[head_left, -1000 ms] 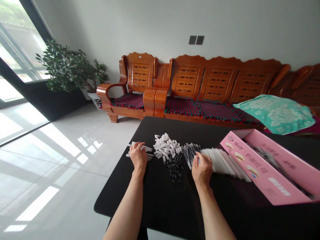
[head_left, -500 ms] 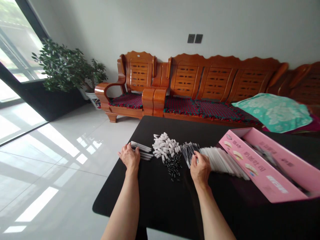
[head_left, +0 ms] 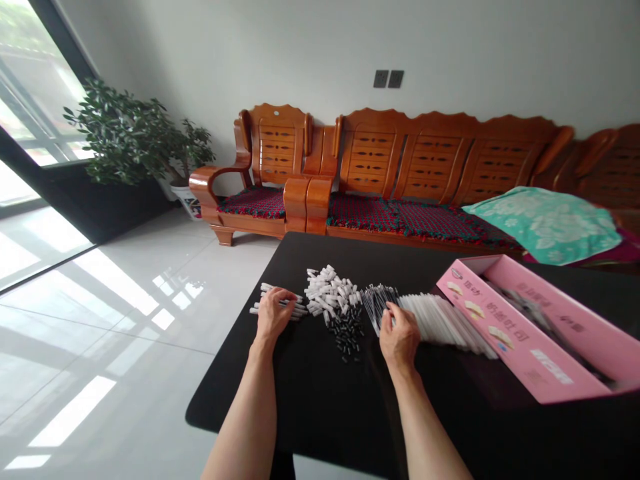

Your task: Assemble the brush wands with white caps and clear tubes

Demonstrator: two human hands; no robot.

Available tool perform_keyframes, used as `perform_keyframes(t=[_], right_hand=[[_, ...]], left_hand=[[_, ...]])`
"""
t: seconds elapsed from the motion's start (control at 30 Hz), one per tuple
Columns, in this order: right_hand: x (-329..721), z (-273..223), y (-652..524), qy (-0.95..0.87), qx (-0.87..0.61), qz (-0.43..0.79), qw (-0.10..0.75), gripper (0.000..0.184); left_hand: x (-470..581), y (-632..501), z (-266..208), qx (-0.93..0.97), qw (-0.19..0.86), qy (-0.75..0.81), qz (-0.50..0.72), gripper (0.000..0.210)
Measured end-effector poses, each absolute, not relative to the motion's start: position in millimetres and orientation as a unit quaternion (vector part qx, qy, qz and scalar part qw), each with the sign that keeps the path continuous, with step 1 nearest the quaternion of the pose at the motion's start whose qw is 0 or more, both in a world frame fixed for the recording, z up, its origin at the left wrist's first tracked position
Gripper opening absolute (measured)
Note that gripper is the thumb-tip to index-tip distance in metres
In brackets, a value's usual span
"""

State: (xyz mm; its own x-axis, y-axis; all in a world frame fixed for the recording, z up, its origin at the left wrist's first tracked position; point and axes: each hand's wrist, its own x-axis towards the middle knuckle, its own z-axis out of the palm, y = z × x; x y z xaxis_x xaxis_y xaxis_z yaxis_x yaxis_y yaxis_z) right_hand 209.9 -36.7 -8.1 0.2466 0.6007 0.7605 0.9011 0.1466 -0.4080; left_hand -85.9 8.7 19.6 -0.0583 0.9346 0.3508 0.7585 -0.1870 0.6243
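Observation:
My left hand [head_left: 273,312] lies over a small row of white pens [head_left: 265,289] at the left of the black table, its bent fingers spread across them. Toward the middle, my right hand [head_left: 400,332] is curled at the near side of a bundle of thin dark pen refills [head_left: 379,303]; what its fingertips pinch, if anything, is hidden. A row of whitish translucent tubes [head_left: 443,320] lies just right of that hand. Between both hands are a heap of short white caps or pen parts [head_left: 331,290] and a scatter of small black plugs [head_left: 346,331].
A pink cardboard box [head_left: 530,333], open at the top, stands on the right of the black table [head_left: 320,400]. Behind the table runs a wooden sofa [head_left: 375,157] with a turquoise cloth [head_left: 545,223]. A potted plant [head_left: 135,140] is at the left by the window.
My left hand has shifted right along the white pens and turned, uncovering their left ends. My right hand has barely moved.

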Motion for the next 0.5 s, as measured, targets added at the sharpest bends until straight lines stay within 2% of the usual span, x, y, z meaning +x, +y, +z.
perform_keyframes(t=[0.3,0.5], right_hand=[[210,-9,-37,-0.59,-0.64,-0.156,0.466,0.027],[210,-11,-37,-0.583,-0.646,-0.15,0.47,0.029]], left_hand=[[-99,-2,27,0.767,0.146,0.581,0.232,0.023],[-96,0,23,0.774,0.124,0.575,0.234,0.027]])
